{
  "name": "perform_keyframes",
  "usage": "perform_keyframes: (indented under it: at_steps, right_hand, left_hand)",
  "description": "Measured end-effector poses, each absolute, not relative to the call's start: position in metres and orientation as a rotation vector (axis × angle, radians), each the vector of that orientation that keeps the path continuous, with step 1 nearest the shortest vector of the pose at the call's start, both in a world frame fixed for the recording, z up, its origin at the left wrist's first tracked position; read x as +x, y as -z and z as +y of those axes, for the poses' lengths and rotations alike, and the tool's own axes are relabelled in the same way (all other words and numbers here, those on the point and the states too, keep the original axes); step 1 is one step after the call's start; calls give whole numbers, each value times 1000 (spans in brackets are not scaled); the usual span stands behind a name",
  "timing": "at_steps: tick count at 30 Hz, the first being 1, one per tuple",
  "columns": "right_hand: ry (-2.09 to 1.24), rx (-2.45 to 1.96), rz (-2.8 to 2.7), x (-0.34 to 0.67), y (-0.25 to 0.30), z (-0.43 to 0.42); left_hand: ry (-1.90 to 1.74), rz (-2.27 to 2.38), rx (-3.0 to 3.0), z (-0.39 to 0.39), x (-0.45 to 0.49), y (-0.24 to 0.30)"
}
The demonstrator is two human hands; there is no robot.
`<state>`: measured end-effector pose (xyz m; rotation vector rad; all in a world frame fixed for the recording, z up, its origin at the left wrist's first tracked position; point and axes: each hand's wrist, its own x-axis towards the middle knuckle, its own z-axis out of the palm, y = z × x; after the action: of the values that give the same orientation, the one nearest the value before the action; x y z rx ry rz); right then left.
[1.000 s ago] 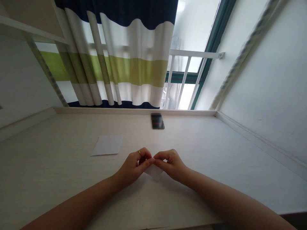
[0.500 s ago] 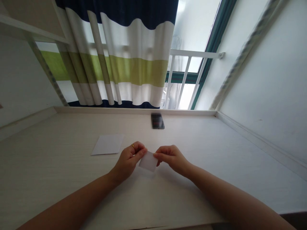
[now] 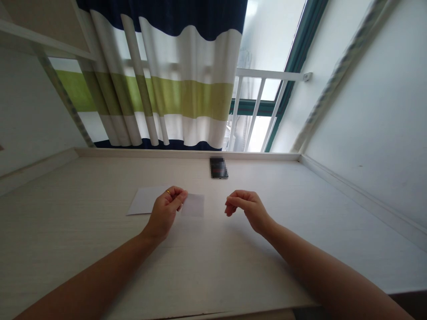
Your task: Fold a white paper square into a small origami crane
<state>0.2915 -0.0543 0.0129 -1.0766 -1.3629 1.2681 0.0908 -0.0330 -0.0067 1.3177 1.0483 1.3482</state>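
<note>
A small square of thin white paper [image 3: 193, 206] is pinched at its left edge between the thumb and fingers of my left hand [image 3: 166, 210]. It stretches rightward from the fingertips, pale against the tabletop. Behind and left of that hand a larger white sheet of paper [image 3: 143, 201] lies on the table, its right part covered by the hand. My right hand [image 3: 248, 208] hovers to the right, apart from the small square. Its fingers are curled in with the thumb against them, and nothing shows between them.
A dark, blurred-out rectangular object [image 3: 218, 168], phone-like in shape, lies near the back rim of the white table [image 3: 207, 262]. Beyond the rim hang striped curtains [image 3: 187, 98] beside a white railing [image 3: 256, 95] and window. A white wall [image 3: 376, 124] bounds the right side.
My right hand has let go of the small paper and moved right. My left hand has carried the paper left and slightly away from me, turning it straighter.
</note>
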Motion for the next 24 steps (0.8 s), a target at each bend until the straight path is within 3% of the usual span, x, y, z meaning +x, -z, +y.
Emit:
perform_keyframes:
  at_steps: [4, 10, 24]
  right_hand:
    - [-1134, -1076, -1485, 287, -15, -61]
    - [-633, -1163, -1818, 275, -11, -68]
    - [-1052, -1188, -1851, 267, -4, -67]
  left_hand:
    - [-1223, 1035, 1355, -36, 95, 8]
    - [-1141, 990, 1420, -42, 102, 9]
    - [-893, 848, 1520, -48, 107, 15]
